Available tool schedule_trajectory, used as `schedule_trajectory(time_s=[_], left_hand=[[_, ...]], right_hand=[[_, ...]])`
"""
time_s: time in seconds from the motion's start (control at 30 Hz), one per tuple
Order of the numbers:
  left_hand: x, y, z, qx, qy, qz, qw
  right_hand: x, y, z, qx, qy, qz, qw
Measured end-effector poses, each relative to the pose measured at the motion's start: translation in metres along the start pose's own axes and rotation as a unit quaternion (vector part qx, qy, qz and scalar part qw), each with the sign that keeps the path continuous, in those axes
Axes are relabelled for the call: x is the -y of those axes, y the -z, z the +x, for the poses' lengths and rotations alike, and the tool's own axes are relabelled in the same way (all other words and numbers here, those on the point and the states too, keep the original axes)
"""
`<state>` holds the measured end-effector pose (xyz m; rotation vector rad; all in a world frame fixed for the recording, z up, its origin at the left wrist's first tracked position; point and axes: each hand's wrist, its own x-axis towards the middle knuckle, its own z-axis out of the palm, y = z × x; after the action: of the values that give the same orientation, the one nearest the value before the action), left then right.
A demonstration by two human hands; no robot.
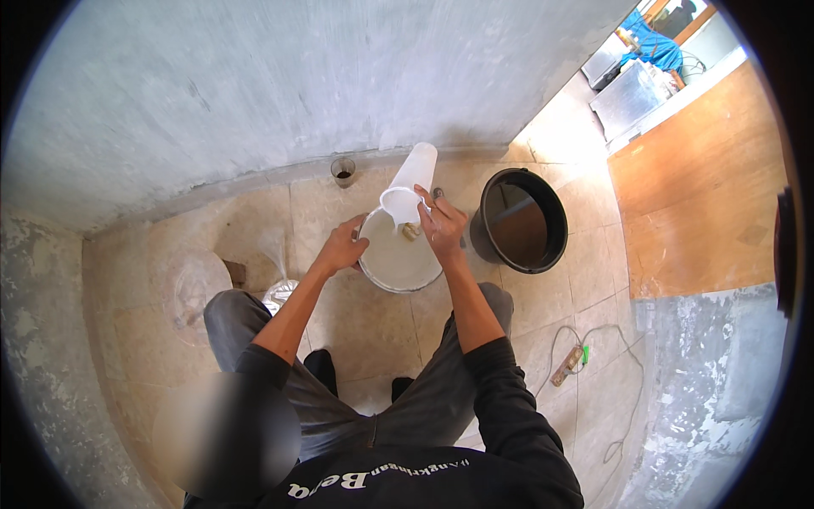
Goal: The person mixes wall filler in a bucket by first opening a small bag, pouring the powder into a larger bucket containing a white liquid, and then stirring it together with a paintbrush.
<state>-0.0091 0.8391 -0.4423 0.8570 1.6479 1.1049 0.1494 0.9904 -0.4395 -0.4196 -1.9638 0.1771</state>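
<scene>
A white bucket (400, 265) with a pale, whitish content stands on the tiled floor between my knees. My left hand (343, 248) is closed on its left rim. In my right hand (443, 225) is a white plastic jug (413, 170), held by its handle side. The jug lies tilted over the bucket, its mouth toward me and its base toward the wall. Just below the jug's mouth, a small tan object (411, 231) shows inside the bucket; its kind is unclear. Whether liquid is flowing from the jug I cannot make out.
Right of the white bucket stands a black bucket (560, 222) holding dark liquid. A clear cup (342, 172) sits by the grey wall (280, 85). At lower right lies a power strip (566, 366) with its cord. A shiny plastic bag (280, 294) rests beside my left knee.
</scene>
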Motion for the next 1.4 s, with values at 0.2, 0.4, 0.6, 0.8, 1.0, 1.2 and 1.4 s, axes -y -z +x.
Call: schedule_trajectory(time_s=[0.2, 0.4, 0.6, 0.8, 1.0, 1.2, 1.4], left_hand=[[-0.006, -0.003, 0.001, 0.002, 0.012, 0.009, 1.000], [-0.008, -0.010, 0.010, 0.022, 0.007, 0.016, 1.000], [-0.007, -0.023, 0.014, 0.044, -0.008, 0.034, 0.998], [0.006, -0.015, 0.007, 0.045, 0.030, 0.015, 0.998], [-0.001, -0.027, 0.007, 0.047, 0.034, 0.024, 0.998], [0.006, -0.030, 0.010, 0.034, 0.012, 0.021, 0.999], [0.022, -0.031, 0.019, -0.003, 0.010, 0.053, 0.999]], right_hand=[[0.002, 0.005, 0.001, -0.004, 0.005, -0.013, 1.000], [-0.001, 0.006, 0.006, -0.055, -0.066, 0.022, 0.996], [-0.045, 0.024, -0.018, -0.134, -0.317, 0.047, 0.938], [-0.038, 0.074, 0.014, -0.293, -0.499, 0.217, 0.786], [-0.086, 0.113, -0.013, -0.286, -0.494, 0.148, 0.808], [-0.130, 0.128, -0.042, -0.254, -0.562, 0.141, 0.774], [-0.134, 0.128, -0.051, -0.106, -0.518, -0.079, 0.845]])
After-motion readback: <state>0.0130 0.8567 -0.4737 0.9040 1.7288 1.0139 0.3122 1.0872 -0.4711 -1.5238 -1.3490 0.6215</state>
